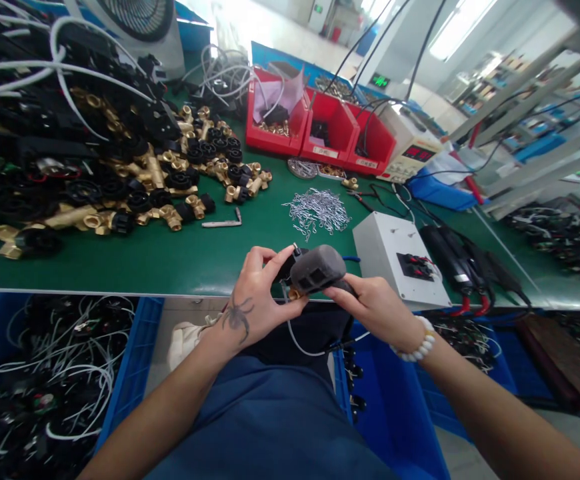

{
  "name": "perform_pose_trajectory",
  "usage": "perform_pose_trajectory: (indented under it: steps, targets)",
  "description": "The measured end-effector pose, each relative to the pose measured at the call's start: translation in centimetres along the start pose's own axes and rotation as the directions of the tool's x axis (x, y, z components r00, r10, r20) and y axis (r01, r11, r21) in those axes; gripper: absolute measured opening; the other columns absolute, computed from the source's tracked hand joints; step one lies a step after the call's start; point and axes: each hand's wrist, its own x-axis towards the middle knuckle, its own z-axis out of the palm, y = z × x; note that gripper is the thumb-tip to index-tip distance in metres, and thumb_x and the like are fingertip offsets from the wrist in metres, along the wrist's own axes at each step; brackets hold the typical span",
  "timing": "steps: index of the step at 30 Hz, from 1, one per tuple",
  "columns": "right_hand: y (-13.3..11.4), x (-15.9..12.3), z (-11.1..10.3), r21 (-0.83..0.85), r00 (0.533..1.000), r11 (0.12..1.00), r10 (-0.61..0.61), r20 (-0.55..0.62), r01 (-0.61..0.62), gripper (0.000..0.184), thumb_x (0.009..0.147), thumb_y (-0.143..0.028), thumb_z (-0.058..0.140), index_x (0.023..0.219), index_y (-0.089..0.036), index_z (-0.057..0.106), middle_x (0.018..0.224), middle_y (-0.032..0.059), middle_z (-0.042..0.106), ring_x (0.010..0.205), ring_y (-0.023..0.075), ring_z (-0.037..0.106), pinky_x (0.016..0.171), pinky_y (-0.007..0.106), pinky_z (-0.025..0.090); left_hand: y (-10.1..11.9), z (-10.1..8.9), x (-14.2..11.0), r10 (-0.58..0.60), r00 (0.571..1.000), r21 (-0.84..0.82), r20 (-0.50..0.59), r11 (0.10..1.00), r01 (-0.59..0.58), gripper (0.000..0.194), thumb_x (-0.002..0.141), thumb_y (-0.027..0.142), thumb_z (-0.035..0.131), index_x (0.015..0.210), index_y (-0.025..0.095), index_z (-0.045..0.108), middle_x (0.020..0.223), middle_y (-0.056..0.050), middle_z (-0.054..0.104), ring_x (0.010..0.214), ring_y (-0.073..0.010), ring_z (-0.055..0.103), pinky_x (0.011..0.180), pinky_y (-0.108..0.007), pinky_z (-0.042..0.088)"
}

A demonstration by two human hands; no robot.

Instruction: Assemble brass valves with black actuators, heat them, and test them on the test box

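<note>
Just in front of the bench edge, my left hand [260, 300] grips a black part [284, 269] with a brass fitting [295, 293] under it. Fingers and thumb close around it from the left. My right hand [383, 310] holds a dark grey rounded housing [319, 268] from the right, thumb along its lower side. The housing lies against the black part; whether they are joined I cannot tell. A thin pale cable [303, 348] hangs below. Beyond my hands a heap of small metal spring clips [319, 211] lies on the green bench [265, 230].
Brass valves with black caps [153, 173] crowd the left, near a hex key [223, 223]. Red bins [327, 130] and a power supply [410, 143] stand behind. At right are a grey switch box [387, 250] and black cylindrical tools [445, 257]. Blue crates [143, 353] sit below.
</note>
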Motion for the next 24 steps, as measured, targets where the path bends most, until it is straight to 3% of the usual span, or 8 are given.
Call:
perform_pose_trajectory:
  steps: [5,11,15,17,20,24]
  targets:
    - [0.2,0.0,0.0,0.172,0.978,0.985,0.055,-0.202,-0.02,0.064,0.094,-0.071,0.037,0.056,-0.02,0.039,0.045,-0.0006,0.037,0.043,0.0094,0.033,0.045,0.025,0.025,0.1,-0.1,0.0,-0.036,0.999,-0.03,0.021,0.999,0.036,0.073,0.073,0.029,0.079,0.139,0.014,0.052,0.112,-0.01,0.049,0.104,-0.022,0.055,0.094,-0.043,0.055]
    - [-0.1,0.2,1.3,0.07,0.996,0.996,0.06,-0.069,-0.056,0.045,0.09,-0.054,0.054,0.067,-0.016,0.06,0.05,0.0007,0.05,0.045,0.0102,0.039,0.046,0.024,0.025,0.1,0.1,0.0,-0.031,1.0,0.0,0.007,1.0,0.031,0.071,0.073,0.03,0.077,0.138,0.013,0.053,0.112,-0.01,0.049,0.105,-0.0233,0.054,0.093,-0.044,0.055]
    - [-0.2,1.3,1.7,0.332,0.978,0.943,0.098,-0.185,-0.032,0.028,0.083,-0.042,0.067,0.083,-0.014,0.067,0.069,0.0033,0.064,0.059,0.0129,0.053,0.055,0.024,0.041,0.3,0.2,-0.1,-0.05,0.999,-0.005,0.006,0.999,0.05,0.073,0.071,0.029,0.078,0.137,0.013,0.051,0.114,-0.01,0.049,0.106,-0.0243,0.055,0.093,-0.046,0.054]
    - [-0.1,2.1,2.2,0.431,0.983,0.902,0.083,-0.164,-0.004,0.024,0.08,-0.038,0.07,0.083,-0.014,0.067,0.075,0.0046,0.066,0.066,0.0152,0.058,0.061,0.025,0.046,0.5,0.2,-0.1,-0.062,0.998,-0.014,0.003,0.998,0.062,0.07,0.071,0.029,0.078,0.132,0.012,0.052,0.115,-0.01,0.05,0.109,-0.0252,0.054,0.094,-0.046,0.054]
    - [-0.1,3.0,3.3,0.513,0.994,0.858,0.02,-0.11,0.039,0.021,0.079,-0.035,0.07,0.085,-0.014,0.069,0.08,0.0054,0.069,0.072,0.017,0.061,0.066,0.029,0.051,0.6,0.2,0.0,-0.075,0.997,0.003,-0.002,0.997,0.075,0.056,0.07,0.028,0.078,0.119,0.014,0.055,0.111,-0.008,0.05,0.106,-0.0246,0.055,0.092,-0.045,0.055]
    - [-0.4,3.6,3.9,0.528,0.993,0.848,0.022,-0.119,0.044,0.021,0.081,-0.036,0.069,0.083,-0.015,0.07,0.084,0.006,0.071,0.077,0.0183,0.066,0.073,0.032,0.053,0.8,0.3,0.1,-0.048,0.999,0.04,-0.025,0.998,0.049,0.055,0.068,0.028,0.079,0.116,0.017,0.055,0.107,-0.006,0.05,0.103,-0.0228,0.055,0.089,-0.042,0.057]
